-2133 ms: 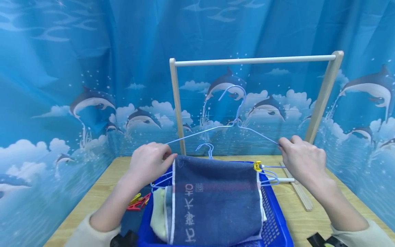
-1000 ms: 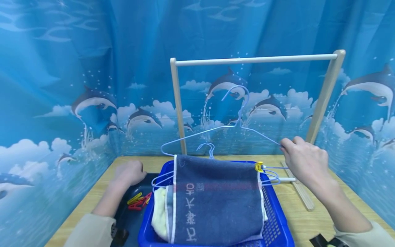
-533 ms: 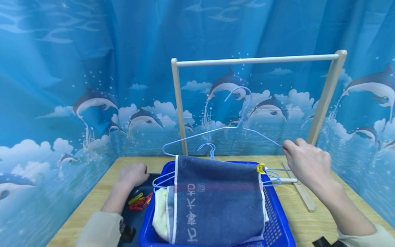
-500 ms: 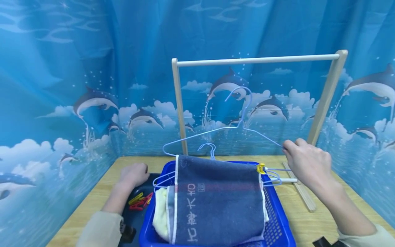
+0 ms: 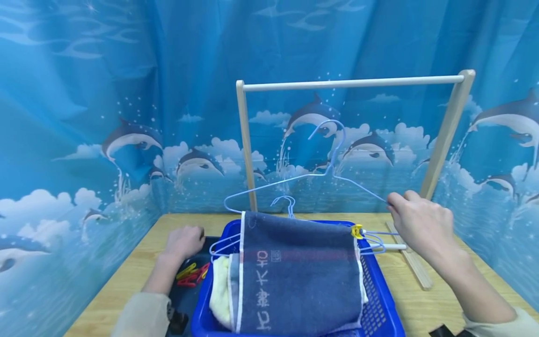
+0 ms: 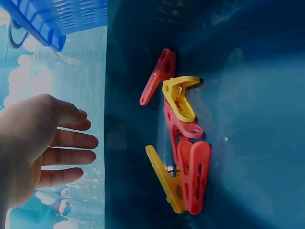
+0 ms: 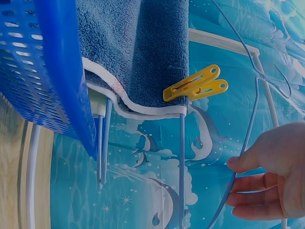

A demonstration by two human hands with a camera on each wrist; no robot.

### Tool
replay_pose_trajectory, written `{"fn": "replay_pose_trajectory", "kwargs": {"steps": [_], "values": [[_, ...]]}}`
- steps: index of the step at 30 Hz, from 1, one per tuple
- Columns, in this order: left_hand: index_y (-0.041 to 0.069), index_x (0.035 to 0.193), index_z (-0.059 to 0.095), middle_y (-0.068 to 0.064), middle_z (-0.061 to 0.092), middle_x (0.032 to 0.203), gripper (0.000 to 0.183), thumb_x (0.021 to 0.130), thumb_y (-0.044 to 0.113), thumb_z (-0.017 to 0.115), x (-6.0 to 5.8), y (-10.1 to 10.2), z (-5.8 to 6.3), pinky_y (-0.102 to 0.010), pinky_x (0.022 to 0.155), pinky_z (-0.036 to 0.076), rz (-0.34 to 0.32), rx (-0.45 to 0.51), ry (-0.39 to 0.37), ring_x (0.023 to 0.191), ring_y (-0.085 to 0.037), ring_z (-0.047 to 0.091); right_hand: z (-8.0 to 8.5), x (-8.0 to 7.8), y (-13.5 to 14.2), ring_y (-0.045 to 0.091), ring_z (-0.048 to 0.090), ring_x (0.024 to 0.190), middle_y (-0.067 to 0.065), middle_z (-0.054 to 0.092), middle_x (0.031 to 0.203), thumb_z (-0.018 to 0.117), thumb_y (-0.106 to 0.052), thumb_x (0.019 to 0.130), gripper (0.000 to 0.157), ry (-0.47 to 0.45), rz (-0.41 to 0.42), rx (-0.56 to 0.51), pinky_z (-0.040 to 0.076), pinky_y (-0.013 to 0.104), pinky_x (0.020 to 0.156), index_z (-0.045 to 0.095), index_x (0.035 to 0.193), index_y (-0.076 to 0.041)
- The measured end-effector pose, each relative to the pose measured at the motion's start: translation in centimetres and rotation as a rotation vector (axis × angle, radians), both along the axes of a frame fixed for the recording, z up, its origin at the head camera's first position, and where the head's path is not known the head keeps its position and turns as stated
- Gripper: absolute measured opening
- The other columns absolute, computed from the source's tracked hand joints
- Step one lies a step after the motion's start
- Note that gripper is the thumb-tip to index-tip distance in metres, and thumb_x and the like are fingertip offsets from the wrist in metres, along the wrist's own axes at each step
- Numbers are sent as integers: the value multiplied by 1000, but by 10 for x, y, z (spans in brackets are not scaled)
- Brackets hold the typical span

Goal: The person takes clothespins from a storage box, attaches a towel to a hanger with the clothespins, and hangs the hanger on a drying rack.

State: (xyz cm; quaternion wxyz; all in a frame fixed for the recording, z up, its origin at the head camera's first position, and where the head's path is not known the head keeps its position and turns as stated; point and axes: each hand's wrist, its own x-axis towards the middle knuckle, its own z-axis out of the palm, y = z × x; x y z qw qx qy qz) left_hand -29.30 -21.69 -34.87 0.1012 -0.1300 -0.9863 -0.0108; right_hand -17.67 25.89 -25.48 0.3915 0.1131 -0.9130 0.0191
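My right hand [image 5: 423, 227] pinches the right shoulder of a light blue wire hanger [image 5: 331, 169] between thumb and fingers. Over the hanger's lower bar is draped a dark blue towel [image 5: 301, 285] with white edging and printed characters. At its right top corner a yellow clothespin [image 7: 195, 83] grips the towel on the bar. My left hand [image 5: 184, 244] is left of the basket, at the far end of a dark tray [image 6: 257, 119]. Its fingers [image 6: 71, 156] are loosely extended and hold nothing. Red and yellow clothespins [image 6: 195, 176] lie in the tray.
A blue plastic basket [image 5: 389, 309] stands behind and under the towel, with a pale yellow cloth [image 5: 220, 299] in it. More hangers [image 5: 290, 206] lie across the basket. Behind stands a wooden rack with a white rail [image 5: 353, 84]; its foot [image 5: 417, 269] reaches forward at right.
My left hand has left the towel's upper left corner and the hanger, moving down and left to the dark tray. My right hand keeps its pinch on the hanger, nearly still.
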Motion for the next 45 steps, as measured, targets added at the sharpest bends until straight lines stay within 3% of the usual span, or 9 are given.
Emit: {"fn": "replay_pose_trajectory", "kwargs": {"steps": [16, 24, 31, 36, 45], "values": [[15, 67, 57, 3, 52, 61, 14, 80, 14, 63, 4, -8, -20, -35, 50, 41, -62, -44, -37, 55, -14, 49, -1, 1, 0, 15, 29, 40, 3, 45, 61, 65, -7, 81, 6, 9, -6, 9, 21, 31, 33, 64, 88, -9], [9, 78, 65, -1, 61, 73, 3, 78, 9, 62, 4, -9, -23, -37, 57, 46, -63, -8, -137, 64, -17, 56, -1, 1, 0, 15, 30, 41, 3, 46, 62, 64, -7, 82, 7, 3, 1, 9, 22, 31, 33, 64, 88, -9], [8, 100, 68, -6, 66, 95, 28, 72, 5, 64, 4, -8, -23, -43, 73, 48, -67, 32, -254, 85, -23, 60, -1, 1, 1, 15, 31, 41, 5, 50, 64, 64, -7, 82, 8, -3, 1, 7, 22, 30, 34, 65, 90, -9], [5, 114, 63, -13, 62, 109, 40, 74, 5, 67, 7, -5, -25, -52, 88, 42, -61, 46, -313, 105, -35, 55, -1, 1, 1, 15, 32, 41, 4, 50, 65, 64, -8, 82, 8, -15, -5, 7, 22, 30, 34, 65, 90, -9], [6, 120, 60, -14, 61, 114, 49, 73, 10, 68, 11, -4, -26, -52, 90, 41, -38, 52, -340, 108, -35, 54, -1, 1, 1, 15, 31, 42, 3, 48, 64, 62, -8, 83, 8, -49, -9, 7, 23, 30, 34, 65, 91, -9]]}}
